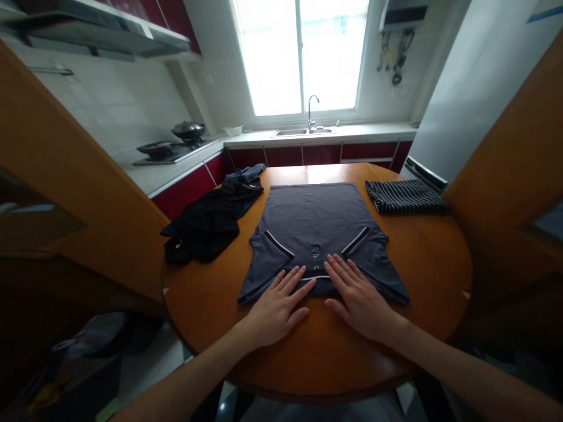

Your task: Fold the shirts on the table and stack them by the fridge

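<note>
A dark grey polo shirt lies spread on the round wooden table, its collar end towards me and its hem at the far side. Both short sleeves, edged in black and white, are laid inward over the body. My left hand rests flat on the shirt's near edge, left of the collar, with fingers spread. On the other side of the collar, my right hand lies flat with its fingertips on the cloth. Neither hand grips anything.
Dark crumpled clothes lie at the table's left. A folded black-and-white striped cloth sits at the far right. Beyond are a counter with a sink, a stove with pans and a window. Wooden doors stand on both sides.
</note>
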Demonstrator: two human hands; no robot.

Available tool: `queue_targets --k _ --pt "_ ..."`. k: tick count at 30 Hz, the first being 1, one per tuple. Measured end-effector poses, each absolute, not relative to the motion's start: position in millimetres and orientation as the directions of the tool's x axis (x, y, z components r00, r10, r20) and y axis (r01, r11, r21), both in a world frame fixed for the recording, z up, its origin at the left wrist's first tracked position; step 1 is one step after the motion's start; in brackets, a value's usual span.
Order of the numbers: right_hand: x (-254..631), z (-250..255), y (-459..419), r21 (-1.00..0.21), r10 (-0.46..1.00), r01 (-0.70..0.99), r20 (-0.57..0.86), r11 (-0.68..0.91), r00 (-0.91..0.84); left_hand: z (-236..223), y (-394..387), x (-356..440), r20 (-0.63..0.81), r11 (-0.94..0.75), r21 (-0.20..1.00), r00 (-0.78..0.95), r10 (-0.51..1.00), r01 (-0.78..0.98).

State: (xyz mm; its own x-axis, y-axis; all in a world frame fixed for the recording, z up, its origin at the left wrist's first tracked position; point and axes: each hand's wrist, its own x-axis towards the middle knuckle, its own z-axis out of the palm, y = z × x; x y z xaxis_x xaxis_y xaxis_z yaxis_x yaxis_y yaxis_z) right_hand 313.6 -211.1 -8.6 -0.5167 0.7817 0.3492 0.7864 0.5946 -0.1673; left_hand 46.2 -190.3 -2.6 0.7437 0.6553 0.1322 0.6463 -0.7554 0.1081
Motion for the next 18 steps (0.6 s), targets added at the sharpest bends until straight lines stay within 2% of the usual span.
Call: queue_targets --k 4,9,18 --pt "305 -17 -206 -0.216 0.793 0.77 0.283 0.601 -0.54 -3 -189 46 0.122 -0.756 0.107 0.746 0.655 0.646" --pt "315 -28 -210 -0.236 0.83 0.804 0.287 0.546 -0.479 -4 -190 47 0.134 -0.748 0.135 0.736 0.664 0.65" --pt "336 -32 -216 -0.109 0.84 0.857 0.294 0.503 -0.456 -8 -192 39 0.113 -0.731 0.142 0.723 0.682 0.667"
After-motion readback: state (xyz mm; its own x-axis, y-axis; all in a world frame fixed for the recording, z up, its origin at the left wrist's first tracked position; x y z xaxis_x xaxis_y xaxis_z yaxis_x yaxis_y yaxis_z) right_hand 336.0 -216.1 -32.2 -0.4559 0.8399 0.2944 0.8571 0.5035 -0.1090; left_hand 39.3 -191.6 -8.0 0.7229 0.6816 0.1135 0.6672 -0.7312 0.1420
